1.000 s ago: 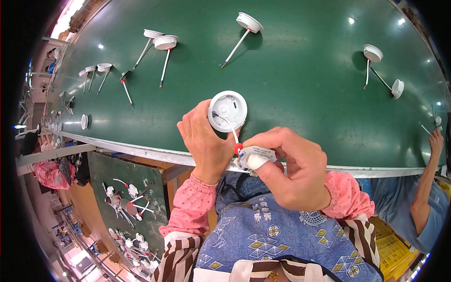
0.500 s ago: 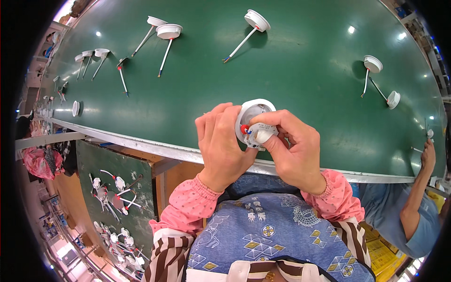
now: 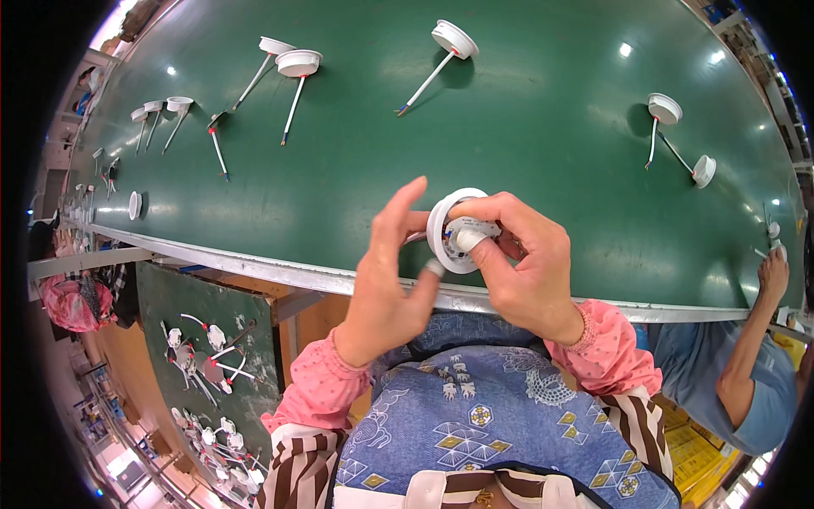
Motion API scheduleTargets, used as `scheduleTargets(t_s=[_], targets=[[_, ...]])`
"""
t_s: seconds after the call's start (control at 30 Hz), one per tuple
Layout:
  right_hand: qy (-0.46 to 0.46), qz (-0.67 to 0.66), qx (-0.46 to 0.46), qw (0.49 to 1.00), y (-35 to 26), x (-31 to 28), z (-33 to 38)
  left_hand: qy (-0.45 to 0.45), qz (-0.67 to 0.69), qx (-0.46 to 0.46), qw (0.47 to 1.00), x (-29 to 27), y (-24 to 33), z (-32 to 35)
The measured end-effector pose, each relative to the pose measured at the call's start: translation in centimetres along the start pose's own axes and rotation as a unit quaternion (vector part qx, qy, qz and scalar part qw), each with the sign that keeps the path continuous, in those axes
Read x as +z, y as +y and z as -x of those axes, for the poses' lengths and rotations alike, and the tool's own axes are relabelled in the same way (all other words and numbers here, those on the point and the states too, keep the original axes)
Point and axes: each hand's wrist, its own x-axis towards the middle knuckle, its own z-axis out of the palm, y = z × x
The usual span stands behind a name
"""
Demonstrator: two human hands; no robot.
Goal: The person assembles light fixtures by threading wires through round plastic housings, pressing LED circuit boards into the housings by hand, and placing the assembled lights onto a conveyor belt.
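Over the green table point(image 3: 526, 110), the right hand point(image 3: 521, 263) grips a round white fitting point(image 3: 458, 231), thumb inside; the left hand point(image 3: 390, 280), fingers spread, seems to touch its left rim.

Round white plastic lamp housing point(image 3: 458, 231) sits over the near edge of the long green conveyor belt point(image 3: 526, 110), between left hand point(image 3: 390, 280) on its left and right hand point(image 3: 526, 271) on its right. Far left on the belt: white housings with trailing wires point(image 3: 288, 68). Far centre: another wired housing point(image 3: 449, 41). Far right: two more point(image 3: 678, 136). Below the belt's near edge, at left, a green tray of wired housings point(image 3: 203, 348). Near right, a co-worker's arm point(image 3: 755, 339) reaches to the belt.
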Motion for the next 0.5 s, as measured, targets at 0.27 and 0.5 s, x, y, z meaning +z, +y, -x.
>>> scheduleTargets(t_s=[0.27, 0.5], targets=[[-0.052, 0.092, -0.147, 0.983, 0.3, -0.1, 0.1, -0.033, 0.143, -0.107, 0.983, -2.0, -0.8, 0.0], [-0.04, 0.153, -0.241, 0.958, -0.6, -0.2, -0.2, -0.116, 0.222, -0.185, 0.95, -3.3, -1.6, -0.2]])
